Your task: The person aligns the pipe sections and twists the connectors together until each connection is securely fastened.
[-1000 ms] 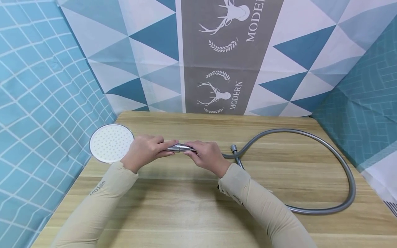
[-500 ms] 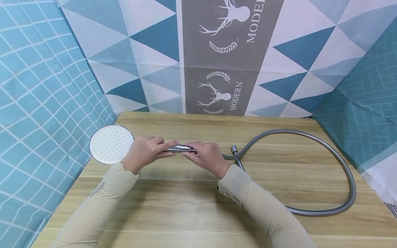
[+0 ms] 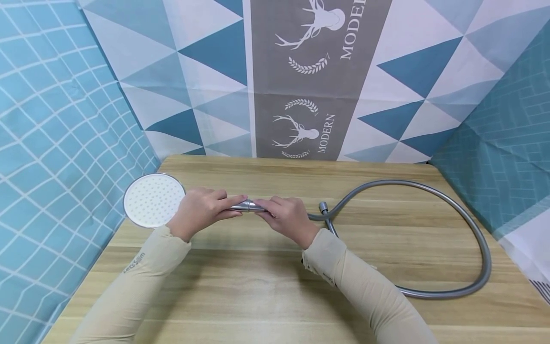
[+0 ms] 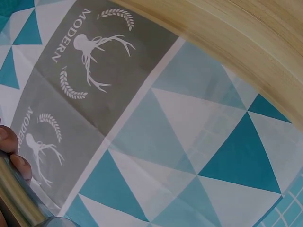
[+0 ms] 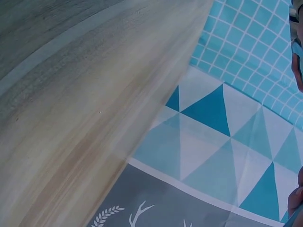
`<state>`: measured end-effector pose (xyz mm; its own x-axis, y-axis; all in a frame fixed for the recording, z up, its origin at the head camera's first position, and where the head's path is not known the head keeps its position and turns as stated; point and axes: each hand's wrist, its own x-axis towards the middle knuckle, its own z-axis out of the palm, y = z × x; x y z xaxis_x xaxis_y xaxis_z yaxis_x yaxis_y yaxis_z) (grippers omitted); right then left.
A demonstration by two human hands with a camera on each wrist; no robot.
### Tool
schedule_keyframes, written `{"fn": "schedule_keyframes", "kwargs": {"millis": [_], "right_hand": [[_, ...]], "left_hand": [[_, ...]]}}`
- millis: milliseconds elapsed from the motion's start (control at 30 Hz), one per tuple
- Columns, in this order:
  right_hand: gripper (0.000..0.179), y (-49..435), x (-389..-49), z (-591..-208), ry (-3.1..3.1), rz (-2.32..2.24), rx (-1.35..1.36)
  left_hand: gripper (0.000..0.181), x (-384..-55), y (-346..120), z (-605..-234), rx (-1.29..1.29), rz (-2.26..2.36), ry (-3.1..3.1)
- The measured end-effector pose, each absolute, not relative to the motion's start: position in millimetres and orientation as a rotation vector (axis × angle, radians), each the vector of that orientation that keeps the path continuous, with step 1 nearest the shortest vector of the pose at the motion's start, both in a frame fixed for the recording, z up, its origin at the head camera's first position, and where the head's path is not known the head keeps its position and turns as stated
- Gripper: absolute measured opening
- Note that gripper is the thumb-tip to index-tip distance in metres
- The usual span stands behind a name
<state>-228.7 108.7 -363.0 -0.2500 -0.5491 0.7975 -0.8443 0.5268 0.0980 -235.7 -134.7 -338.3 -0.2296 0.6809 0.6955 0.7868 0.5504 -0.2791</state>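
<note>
A handheld shower head (image 3: 153,200) with a round white nozzle face and chrome rim is at the left in the head view. My left hand (image 3: 202,211) grips its chrome handle (image 3: 240,206), hiding much of it. My right hand (image 3: 287,216) pinches the joint at the handle's end, where the grey shower hose (image 3: 484,253) leads off to the right. The fingertips cover the joint, so how the parts fit there is hidden. In the left wrist view, fingertips (image 4: 21,166) show beside the shiny handle (image 4: 14,189). Only fingertips (image 5: 295,201) appear at the right wrist view's edge.
The hose loops over the right side of the wooden table (image 3: 240,296). Its free metal end fitting (image 3: 323,207) lies near my right hand, where the hose crosses itself. Patterned panels stand behind and at both sides, with a blue grid-tile panel (image 3: 56,143) close to the shower head.
My right fingertips have shifted slightly to the left along the joint and cover more of the chrome collar. The left hand and shower head stay in place.
</note>
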Motion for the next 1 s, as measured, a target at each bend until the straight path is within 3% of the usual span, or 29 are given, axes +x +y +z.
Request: {"fn": "schedule_keyframes", "kwargs": {"millis": [1000], "right_hand": [[0.032, 111.0, -226.0, -358.2, -2.003, 0.529, 1.178]], "left_hand": [[0.041, -233.9, -130.6, -333.7, -1.209, -0.173, -1.903]]}}
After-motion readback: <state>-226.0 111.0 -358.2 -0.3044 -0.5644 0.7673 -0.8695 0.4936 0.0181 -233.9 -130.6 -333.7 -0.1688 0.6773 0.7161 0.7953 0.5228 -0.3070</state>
